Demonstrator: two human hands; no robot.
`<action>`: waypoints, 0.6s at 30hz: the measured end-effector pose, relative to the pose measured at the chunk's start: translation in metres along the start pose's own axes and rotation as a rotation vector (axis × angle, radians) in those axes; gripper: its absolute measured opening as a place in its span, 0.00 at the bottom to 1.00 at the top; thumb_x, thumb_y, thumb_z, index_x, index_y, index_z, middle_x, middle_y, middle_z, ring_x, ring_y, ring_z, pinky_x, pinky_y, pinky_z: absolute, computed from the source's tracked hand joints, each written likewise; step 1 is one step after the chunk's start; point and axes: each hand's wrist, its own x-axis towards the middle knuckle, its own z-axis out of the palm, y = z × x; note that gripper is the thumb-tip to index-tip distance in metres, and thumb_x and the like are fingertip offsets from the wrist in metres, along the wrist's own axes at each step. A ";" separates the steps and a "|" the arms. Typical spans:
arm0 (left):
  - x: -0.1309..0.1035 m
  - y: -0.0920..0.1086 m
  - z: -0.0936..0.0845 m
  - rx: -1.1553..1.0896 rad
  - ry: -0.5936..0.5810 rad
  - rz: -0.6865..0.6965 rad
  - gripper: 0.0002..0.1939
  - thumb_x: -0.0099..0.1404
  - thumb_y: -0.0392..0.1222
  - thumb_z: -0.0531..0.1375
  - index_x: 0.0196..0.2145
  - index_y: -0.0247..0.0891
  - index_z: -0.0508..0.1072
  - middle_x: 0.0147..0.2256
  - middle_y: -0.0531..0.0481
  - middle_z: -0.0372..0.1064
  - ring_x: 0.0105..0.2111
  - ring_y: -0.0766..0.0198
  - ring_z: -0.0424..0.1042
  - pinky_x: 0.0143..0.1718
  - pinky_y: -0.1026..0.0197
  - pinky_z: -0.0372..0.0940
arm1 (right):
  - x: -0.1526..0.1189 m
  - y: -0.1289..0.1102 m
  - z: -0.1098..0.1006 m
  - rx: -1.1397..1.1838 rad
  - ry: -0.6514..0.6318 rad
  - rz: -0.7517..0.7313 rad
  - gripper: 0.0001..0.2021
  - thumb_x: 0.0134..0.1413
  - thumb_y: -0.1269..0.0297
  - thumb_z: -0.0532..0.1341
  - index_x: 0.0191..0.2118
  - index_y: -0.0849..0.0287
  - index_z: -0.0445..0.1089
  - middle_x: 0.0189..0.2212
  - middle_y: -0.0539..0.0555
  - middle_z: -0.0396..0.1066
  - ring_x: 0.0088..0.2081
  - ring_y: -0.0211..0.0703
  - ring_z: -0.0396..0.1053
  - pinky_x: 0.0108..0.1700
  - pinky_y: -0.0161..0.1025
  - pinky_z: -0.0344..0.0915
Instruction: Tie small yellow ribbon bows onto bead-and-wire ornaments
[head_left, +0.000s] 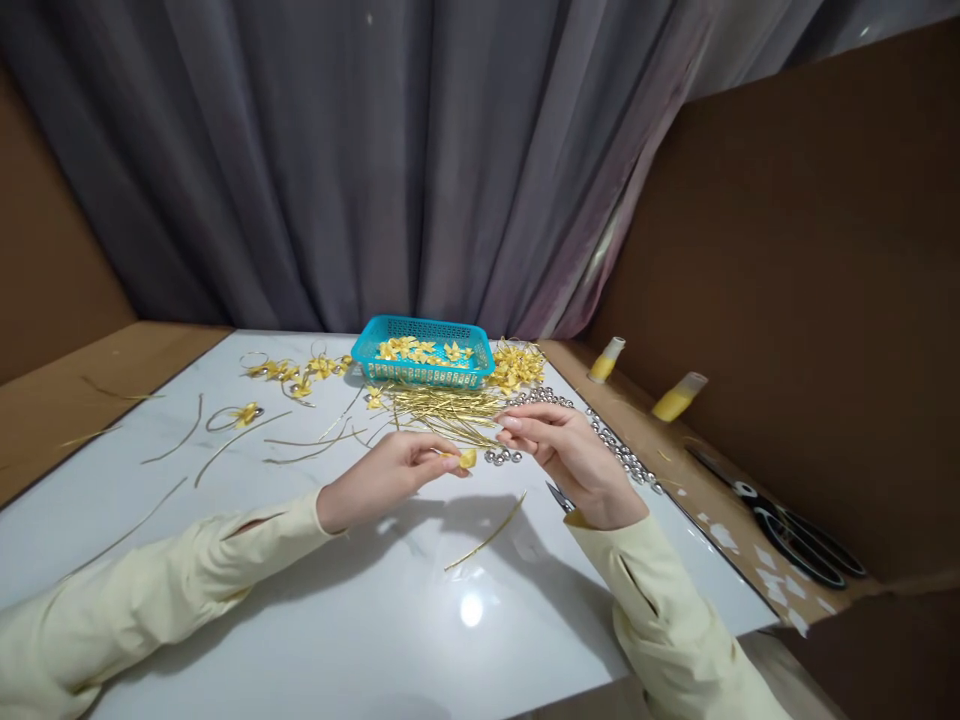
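Note:
My left hand (397,468) is closed in a pinch on a small yellow flower (468,459) over the middle of the white table (360,600). To its right, my right hand (574,455) has its thumb and fingers pressed together; what they hold, if anything, is too small to make out. Several silver beads (502,456) lie between the hands. Just behind them is a pile of gold wires (442,408). A single gold wire (487,535) rests on the table in front. Metal tips of a tool (559,497) show beside my right wrist.
A blue basket (427,375) holds yellow flowers, with more yellow flowers (519,365) piled at its right. Flowers with wire (300,370) lie left. Two yellow bottles (606,360) and black-handled scissors (795,540) are on the brown right edge. A grey curtain (360,160) hangs behind.

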 end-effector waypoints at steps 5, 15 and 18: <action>0.002 0.000 0.002 0.047 0.022 0.005 0.10 0.63 0.42 0.55 0.37 0.35 0.72 0.39 0.46 0.76 0.41 0.60 0.74 0.41 0.59 0.65 | 0.001 0.006 0.002 -0.064 0.106 -0.076 0.08 0.28 0.69 0.72 0.20 0.60 0.74 0.27 0.52 0.76 0.26 0.36 0.72 0.33 0.37 0.70; 0.005 -0.008 -0.003 -0.049 -0.008 -0.087 0.10 0.61 0.43 0.57 0.34 0.33 0.71 0.35 0.45 0.76 0.28 0.62 0.76 0.37 0.59 0.65 | 0.010 0.014 -0.004 -0.083 0.211 -0.070 0.09 0.31 0.67 0.72 0.26 0.61 0.77 0.26 0.53 0.76 0.30 0.41 0.74 0.41 0.42 0.70; 0.005 -0.007 -0.006 -0.036 -0.011 -0.068 0.09 0.61 0.42 0.57 0.36 0.33 0.71 0.35 0.46 0.76 0.28 0.62 0.76 0.37 0.60 0.64 | 0.011 0.014 -0.008 -0.037 0.186 -0.047 0.09 0.30 0.68 0.72 0.25 0.61 0.76 0.27 0.54 0.77 0.33 0.43 0.75 0.46 0.42 0.70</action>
